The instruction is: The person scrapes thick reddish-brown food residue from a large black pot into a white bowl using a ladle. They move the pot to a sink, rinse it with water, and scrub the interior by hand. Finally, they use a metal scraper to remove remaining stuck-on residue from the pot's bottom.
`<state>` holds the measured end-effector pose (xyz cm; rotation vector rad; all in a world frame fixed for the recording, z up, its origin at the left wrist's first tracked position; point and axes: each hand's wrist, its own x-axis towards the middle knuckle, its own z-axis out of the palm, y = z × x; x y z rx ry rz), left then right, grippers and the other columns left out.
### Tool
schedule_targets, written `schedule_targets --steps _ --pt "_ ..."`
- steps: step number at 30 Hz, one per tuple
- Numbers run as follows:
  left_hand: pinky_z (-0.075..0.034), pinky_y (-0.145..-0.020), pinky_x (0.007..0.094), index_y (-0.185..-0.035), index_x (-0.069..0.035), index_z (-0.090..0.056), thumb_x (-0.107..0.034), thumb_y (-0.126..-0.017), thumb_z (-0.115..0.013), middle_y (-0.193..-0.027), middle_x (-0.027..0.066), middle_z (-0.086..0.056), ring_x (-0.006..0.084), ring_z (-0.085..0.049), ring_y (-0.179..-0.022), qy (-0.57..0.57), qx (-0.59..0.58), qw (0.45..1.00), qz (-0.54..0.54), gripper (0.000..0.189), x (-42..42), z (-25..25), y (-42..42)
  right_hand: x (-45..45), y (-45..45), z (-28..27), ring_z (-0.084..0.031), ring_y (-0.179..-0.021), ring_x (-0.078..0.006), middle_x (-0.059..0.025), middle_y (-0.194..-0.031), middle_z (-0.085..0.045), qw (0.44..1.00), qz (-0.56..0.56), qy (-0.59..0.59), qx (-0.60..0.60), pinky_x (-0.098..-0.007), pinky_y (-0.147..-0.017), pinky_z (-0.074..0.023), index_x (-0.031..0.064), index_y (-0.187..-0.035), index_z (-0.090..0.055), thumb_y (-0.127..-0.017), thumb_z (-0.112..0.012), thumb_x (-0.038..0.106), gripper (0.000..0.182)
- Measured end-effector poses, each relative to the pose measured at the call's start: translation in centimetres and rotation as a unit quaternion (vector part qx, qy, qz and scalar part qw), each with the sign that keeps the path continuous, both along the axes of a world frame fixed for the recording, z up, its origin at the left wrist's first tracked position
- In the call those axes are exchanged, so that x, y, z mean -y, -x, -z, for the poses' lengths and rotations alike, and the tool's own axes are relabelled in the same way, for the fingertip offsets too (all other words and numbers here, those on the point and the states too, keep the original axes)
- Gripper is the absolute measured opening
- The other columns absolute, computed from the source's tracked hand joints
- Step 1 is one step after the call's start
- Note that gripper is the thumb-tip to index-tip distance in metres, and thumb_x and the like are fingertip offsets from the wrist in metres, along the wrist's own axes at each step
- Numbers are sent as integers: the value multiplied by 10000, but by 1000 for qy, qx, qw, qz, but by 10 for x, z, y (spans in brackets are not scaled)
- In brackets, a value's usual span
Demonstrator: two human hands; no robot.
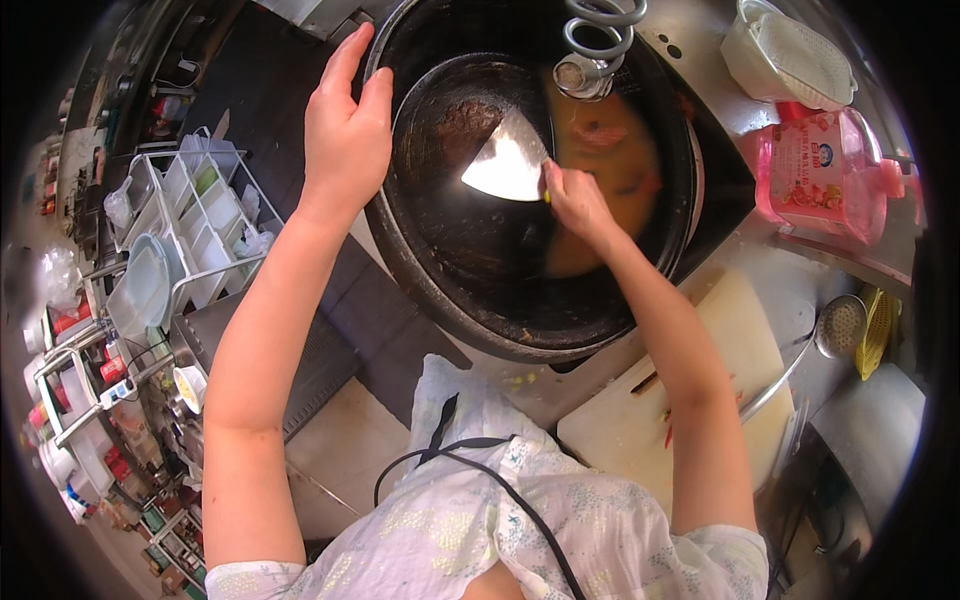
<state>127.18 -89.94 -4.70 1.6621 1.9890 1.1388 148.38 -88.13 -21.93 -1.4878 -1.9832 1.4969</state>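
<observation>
My right hand (581, 199) grips the handle of a fan-shaped metal scraper (508, 161). Its shiny blade is over the dark inside of a large black wok (472, 300), to the left of my fingers. Whether the blade touches the metal cannot be told. Brownish liquid (600, 232) covers the right part of the wok's inside. At the wok's upper left rim is my left hand (349, 127), thumb and fingers apart, holding nothing. It seems to rest against the rim. A metal faucet with a coiled spring (600, 34) hangs over the wok's far side.
To the right stand a pink detergent bottle (825, 176) and white plastic baskets (787, 56). A pale cutting board (622, 427) lies near my right arm, beyond it a perforated ladle (840, 326) and a yellow basket (874, 334). A wire rack with containers (199, 225) is at left.
</observation>
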Motion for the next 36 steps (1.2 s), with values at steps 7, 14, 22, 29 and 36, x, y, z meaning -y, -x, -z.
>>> schedule_targets --steps 7,14,22,29,36 --pt "-316 -526 162 -1250 -14 -453 -95 -857 -511 -830 -33 -546 4 -352 -583 10 52 999 -5 406 3 -4 -5 -2 -36 6 -563 -734 -416 -237 -734 -591 976 -71 -124 165 -475 -685 -450 11 -729 -622 -897 -345 366 480" --pt "-352 -488 197 -1204 28 -474 -99 -835 -508 -678 15 -550 28 -401 -510 -31 36 999 2 391 1 -3 -4 -2 -31 20 -559 -720 -419 -240 -726 -586 974 -86 -148 146 -476 -675 -450 16 -711 -619 -894 -352 358 470" --pt "-372 -635 157 -1236 -16 -471 -84 -853 -516 -909 -9 -578 16 -429 -683 -26 37 999 5 392 0 2 -1 -13 30 1 -561 -719 -423 -235 -717 -590 974 -129 -149 107 -481 -678 -453 25 -691 -614 -909 -297 383 525" --pt "-319 -524 162 -1224 -9 -482 -82 -846 -520 -760 -34 -533 8 -360 -588 12 53 998 -15 386 3 -4 -3 -20 0 4 -564 -777 -422 -254 -769 -593 980 -90 -93 152 -476 -730 -445 -11 -724 -627 -900 -313 397 544" --pt "-367 -603 164 -1215 -2 -488 -83 -843 -524 -911 -5 -582 17 -417 -658 0 62 998 -11 382 3 -4 -6 -22 -24 15 -545 -748 -434 -261 -746 -576 975 -102 -120 155 -486 -695 -429 -14 -711 -609 -901 -340 364 502"
